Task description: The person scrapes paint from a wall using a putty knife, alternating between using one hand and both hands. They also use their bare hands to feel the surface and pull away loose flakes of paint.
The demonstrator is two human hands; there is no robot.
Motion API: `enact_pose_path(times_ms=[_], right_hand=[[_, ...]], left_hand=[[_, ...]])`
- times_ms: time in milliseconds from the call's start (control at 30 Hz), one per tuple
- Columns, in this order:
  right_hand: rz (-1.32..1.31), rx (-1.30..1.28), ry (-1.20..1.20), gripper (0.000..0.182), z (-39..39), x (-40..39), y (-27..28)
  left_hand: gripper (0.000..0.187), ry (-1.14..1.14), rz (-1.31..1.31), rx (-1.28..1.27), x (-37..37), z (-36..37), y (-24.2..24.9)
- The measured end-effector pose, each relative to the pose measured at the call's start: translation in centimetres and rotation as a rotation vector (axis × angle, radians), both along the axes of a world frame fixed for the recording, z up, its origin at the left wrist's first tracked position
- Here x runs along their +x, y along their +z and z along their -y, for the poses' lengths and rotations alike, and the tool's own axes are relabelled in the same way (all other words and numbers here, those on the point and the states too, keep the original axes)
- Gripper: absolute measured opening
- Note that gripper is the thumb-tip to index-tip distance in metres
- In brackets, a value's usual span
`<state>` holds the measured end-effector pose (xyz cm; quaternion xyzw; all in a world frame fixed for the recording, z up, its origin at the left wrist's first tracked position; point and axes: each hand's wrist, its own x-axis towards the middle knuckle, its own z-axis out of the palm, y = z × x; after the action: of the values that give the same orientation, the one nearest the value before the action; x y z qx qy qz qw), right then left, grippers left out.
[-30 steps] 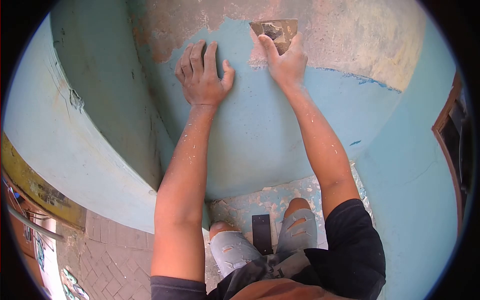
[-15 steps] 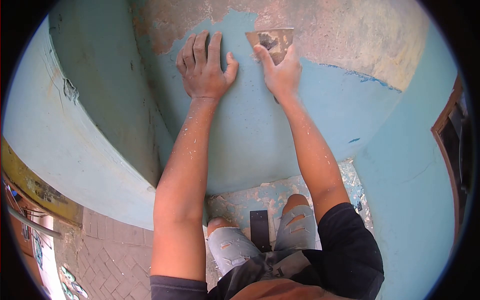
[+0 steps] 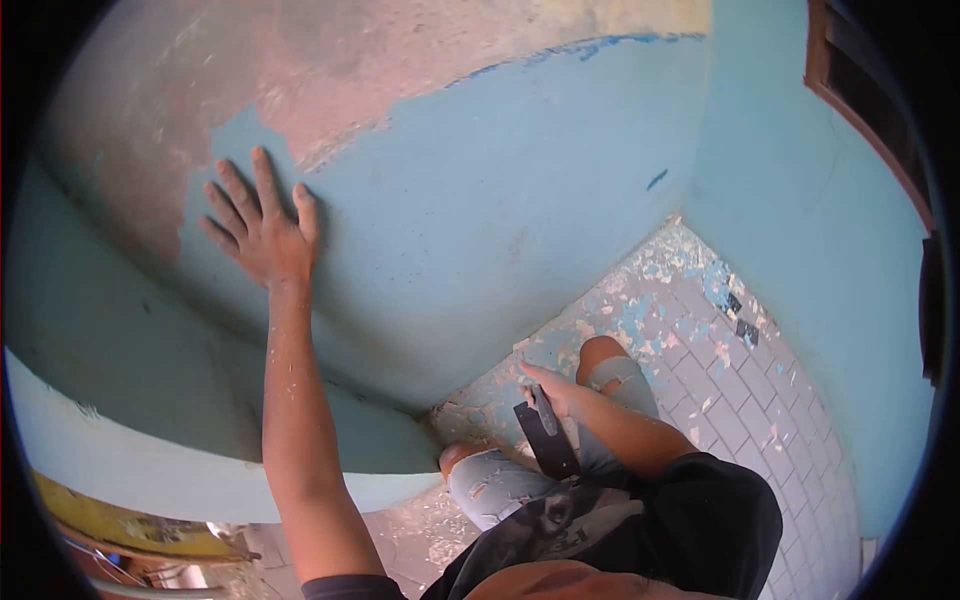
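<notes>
My left hand is spread flat against the blue painted wall, its fingertips close to the ragged edge where paint gives way to bare pinkish plaster. Low down near my knees, my right hand is closed around a scraper. The scraper's grey handle shows below the fingers; its blade is hard to make out. A dark flat strip lies between my legs, just under that hand.
Paint flakes litter the paved floor along the wall's foot. Two small dark pieces lie by the right wall. A curved low wall runs along my left. A brown-framed opening is at upper right.
My right hand has dropped from the wall to near my knees with the scraper. My left hand stays spread on the wall. The view has swung right, showing more floor.
</notes>
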<state>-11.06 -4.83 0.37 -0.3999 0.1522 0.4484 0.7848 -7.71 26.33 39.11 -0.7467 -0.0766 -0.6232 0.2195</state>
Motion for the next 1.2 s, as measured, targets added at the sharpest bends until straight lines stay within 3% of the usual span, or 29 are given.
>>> enact_pose_path(times_ms=[33, 167, 267, 333, 400, 567, 600, 667, 900, 1000, 1067, 1200], right_hand=[[-0.175, -0.035, -0.034, 0.058, 0.8, -1.6, -0.7], [-0.352, 0.023, 0.008, 0.069, 3.1, -4.0, -6.8], [-0.442, 0.049, -0.014, 0.066, 3.5, -3.9, -11.4], [-0.525, 0.083, 0.0, 0.06, 3.4, -3.5, -11.3], [-0.332, -0.005, -0.056, 0.056, 3.5, -3.8, -9.4], [-0.312, -0.077, -0.036, 0.056, 2.7, -4.3, -9.9], [-0.265, -0.107, -0.004, 0.059, 2.6, -4.3, -9.9], [-0.224, -0.135, 0.026, 0.062, 2.5, -4.8, -10.2], [-0.144, -0.133, 0.011, 0.064, 2.3, -4.6, -10.4], [-0.123, -0.138, -0.048, 0.063, 2.5, -4.2, -9.8], [-0.117, -0.132, -0.052, 0.063, 2.6, -4.3, -10.0], [-0.1, -0.125, -0.032, 0.06, 2.7, -3.7, -11.1]], left_hand=[[0.067, -0.026, -0.018, 0.032, 0.1, 0.2, -0.3], [0.067, 0.038, -0.22, 0.135, 0.5, 0.9, -2.0], [0.068, 0.029, -0.357, 0.226, 0.5, 1.9, -3.7], [0.068, 0.003, -0.511, 0.275, 0.8, 3.1, -4.2], [0.068, -0.047, -0.503, 0.32, 1.4, 4.5, -3.1], [0.071, -0.153, -0.534, 0.269, 4.1, 7.2, 0.6], [0.071, -0.153, -0.536, 0.27, 4.8, 7.9, 0.8], [0.072, 0.116, -0.477, 0.308, 5.6, 9.4, 0.4], [0.072, 0.004, -0.418, 0.368, 6.6, 8.0, -0.2], [0.073, -0.025, -0.465, 0.408, 5.8, 8.6, 0.4], [0.068, -0.089, -0.666, 0.365, 4.8, 9.3, 1.5], [0.062, -0.224, -0.796, 0.386, 3.8, 11.2, 4.1]])
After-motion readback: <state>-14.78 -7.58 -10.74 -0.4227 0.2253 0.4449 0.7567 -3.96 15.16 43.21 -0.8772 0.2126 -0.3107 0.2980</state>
